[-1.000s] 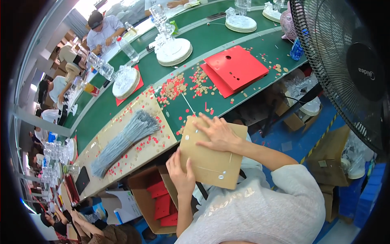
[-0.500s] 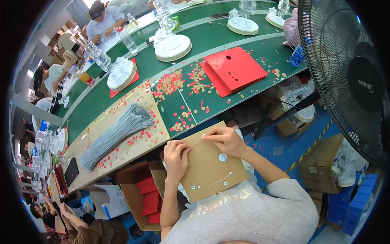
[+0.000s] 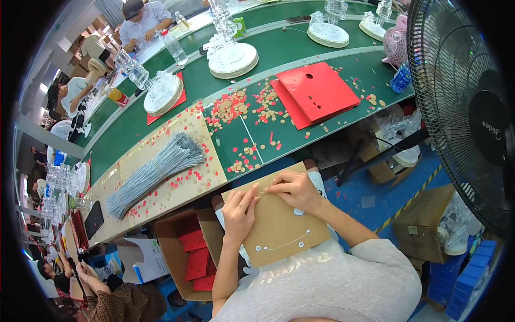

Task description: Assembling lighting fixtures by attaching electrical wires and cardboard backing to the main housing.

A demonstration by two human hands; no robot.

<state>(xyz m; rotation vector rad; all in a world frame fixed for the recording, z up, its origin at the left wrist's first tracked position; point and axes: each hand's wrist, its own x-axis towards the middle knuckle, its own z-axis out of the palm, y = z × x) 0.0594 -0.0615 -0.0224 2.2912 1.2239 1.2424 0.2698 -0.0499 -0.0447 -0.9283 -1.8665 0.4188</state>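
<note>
A flat, tan, square-edged cardboard panel [image 3: 284,222] with small round holes is being supported over the lap [image 3: 316,182], just off the green table [image 3: 289,143]. Along its lower part a thin, white, curved strand [image 3: 287,244] is being held, running between two holes. Near the upper edge, the thumb and forefinger of the left hand [image 3: 240,212] are being pressed together, as are those of the right hand [image 3: 298,190] (a fine pale tie seems to be being pinched, though by which hand cannot be told). Judging by its look, a light, fairly stiff, hardly slippery sheet is being handled; opposite side edges would suit the grip, since corners and holes could crease or tear. Beyond, a long bundle of grey, wire-like ties [image 3: 155,174] is being surrounded by red and tan paper discs [image 3: 228,109]; folded, glossy red card sheets [image 3: 322,94] are being kept farther right.
</note>
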